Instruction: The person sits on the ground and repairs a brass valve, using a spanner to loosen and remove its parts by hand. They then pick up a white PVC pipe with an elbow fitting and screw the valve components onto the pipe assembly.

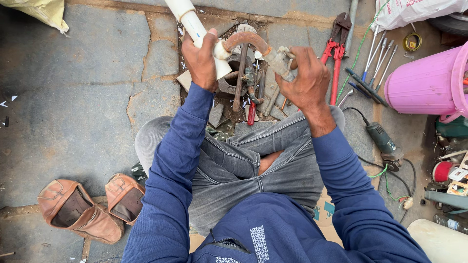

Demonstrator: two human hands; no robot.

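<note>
We sit cross-legged on the stone floor (87, 73) and hold the work up in front of us with both hands. Our left hand (202, 61) is closed around a white pipe (195, 27) near its lower end; the pipe's long axis runs up and to the left, out of the frame's top. A rusty curved pipe (246, 40) arches from the white pipe's end over to the right, where our right hand (304, 80) is shut on a dirty fitting (279, 61) at its far end. So the joint lies between the two hands, touching both, with the left hand nearer the white pipe's mouth. Below the hands, tools lie in a pit (243, 92). Red bolt cutters (335, 53), a row of wrenches (378, 56), a pink bucket (426, 83) and a grinder (382, 139) sit to the right; brown shoes (90, 207) lie at lower left.
</note>
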